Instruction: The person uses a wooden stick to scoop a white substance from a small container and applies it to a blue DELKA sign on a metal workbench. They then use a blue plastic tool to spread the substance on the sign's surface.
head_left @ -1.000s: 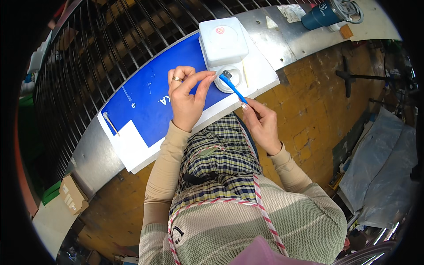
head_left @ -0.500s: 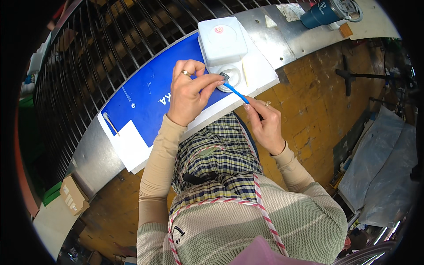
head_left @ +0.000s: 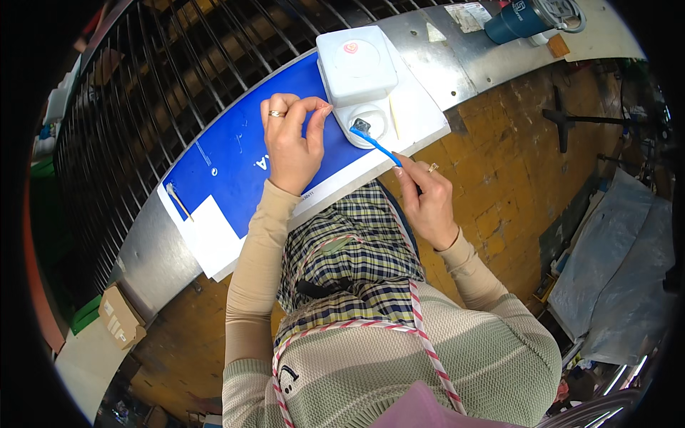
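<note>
Head view, looking down over a person in a checked apron and striped sweater standing at a curved metal tabletop (head_left: 421, 43). A blue sheet (head_left: 235, 153) lies across it, with a white moulded tray (head_left: 421, 114) at its right end and a square white lidded box (head_left: 357, 60) on the tray's far side. The right hand (head_left: 424, 196) pinches a thin blue-handled brush (head_left: 374, 143), whose dark tip rests in the tray's round well (head_left: 367, 125). The left hand (head_left: 292, 143) has shifted: half a second ago its fingers lay over the well beside the brush tip, and now it is drawn back onto the blue sheet, thumb and forefinger closed together near the tray's edge; whether they pinch something small I cannot tell. The well now lies uncovered, so the brush works there unaided. A dark blue lidded cup (head_left: 524, 18) stands far right, and a small cardboard box (head_left: 121, 321) sits low left.
</note>
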Motion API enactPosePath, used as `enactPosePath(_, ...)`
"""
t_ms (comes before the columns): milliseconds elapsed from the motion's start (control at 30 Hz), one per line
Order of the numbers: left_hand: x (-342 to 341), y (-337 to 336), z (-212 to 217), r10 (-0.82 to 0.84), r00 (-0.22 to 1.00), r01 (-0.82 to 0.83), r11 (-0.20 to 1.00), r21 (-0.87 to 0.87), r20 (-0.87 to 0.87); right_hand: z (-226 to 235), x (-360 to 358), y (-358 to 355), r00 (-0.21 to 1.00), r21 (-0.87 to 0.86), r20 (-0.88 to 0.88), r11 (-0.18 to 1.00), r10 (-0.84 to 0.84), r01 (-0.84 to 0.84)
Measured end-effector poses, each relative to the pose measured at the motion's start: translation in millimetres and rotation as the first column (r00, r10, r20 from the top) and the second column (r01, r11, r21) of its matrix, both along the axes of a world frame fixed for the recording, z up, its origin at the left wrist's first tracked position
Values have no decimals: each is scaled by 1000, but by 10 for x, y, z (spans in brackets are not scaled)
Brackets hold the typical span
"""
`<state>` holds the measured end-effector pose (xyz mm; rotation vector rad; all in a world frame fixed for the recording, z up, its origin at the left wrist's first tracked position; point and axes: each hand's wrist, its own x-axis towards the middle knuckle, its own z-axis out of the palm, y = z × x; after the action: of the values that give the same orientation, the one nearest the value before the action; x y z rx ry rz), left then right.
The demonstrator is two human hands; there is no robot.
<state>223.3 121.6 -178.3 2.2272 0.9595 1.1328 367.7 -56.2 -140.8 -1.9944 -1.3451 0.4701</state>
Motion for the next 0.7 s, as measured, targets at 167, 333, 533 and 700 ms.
enactPosePath(167,-97,-39,41,-82,994,93,979,-184,67,16,27,35,1000,-6,-4,1000,-1,1)
enactPosePath(333,-105,-90,63,-92,993,106,971,-215,73,19,24,63,1000,-1,-9,1000,1,-1)
enactPosePath(533,-93,-162,44,-65,993,85,974,-212,99,-27,-10,88,999,61,-47,998,-5,8)
enactPosePath(700,-155,-123,16,2,991,31,970,-241,132,-38,-10,84,999,23,-48,1000,-13,14)
